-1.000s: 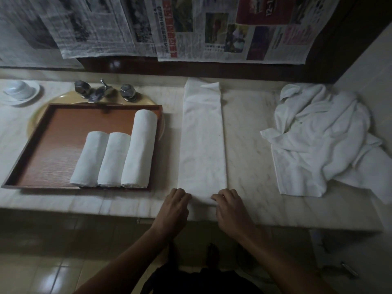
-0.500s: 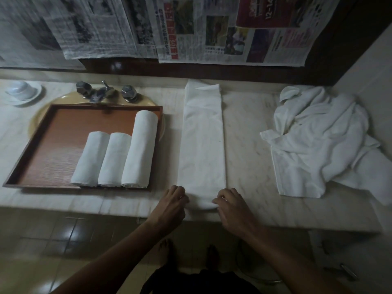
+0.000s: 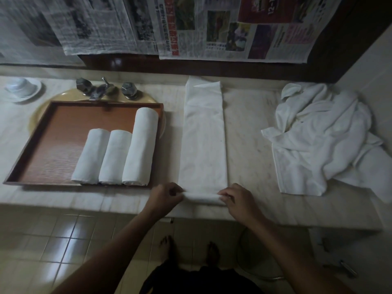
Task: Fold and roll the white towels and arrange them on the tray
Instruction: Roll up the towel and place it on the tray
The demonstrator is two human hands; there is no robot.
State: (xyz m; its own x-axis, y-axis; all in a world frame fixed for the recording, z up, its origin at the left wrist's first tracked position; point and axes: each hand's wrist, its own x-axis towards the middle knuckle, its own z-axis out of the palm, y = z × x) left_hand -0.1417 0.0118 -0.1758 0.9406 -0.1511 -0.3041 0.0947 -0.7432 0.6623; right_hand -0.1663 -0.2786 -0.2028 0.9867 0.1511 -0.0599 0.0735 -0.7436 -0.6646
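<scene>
Marble, pale and faintly veined, makes up the bench, which runs the width of the scene and ends at a light wall on the right. Behind it a dark wooden band carries newspaper sheets hanging side by side. At far left a white cup sits on a saucer. A yellowish basin with a metal tap is set into the bench, and a brown tray lies over most of it. On the tray's right half three rolled towels lie side by side, touching, the rightmost longer than the others. Just right of the tray a folded towel stretches as a long strip from the far edge of the bench to the near edge. Its near end is turned into a small roll, and the left hand and right hand grip that roll at either end, fingers curled over it. A loose heap of towels lies well apart at the right. Below, a glossy tiled floor shows bare feet.
</scene>
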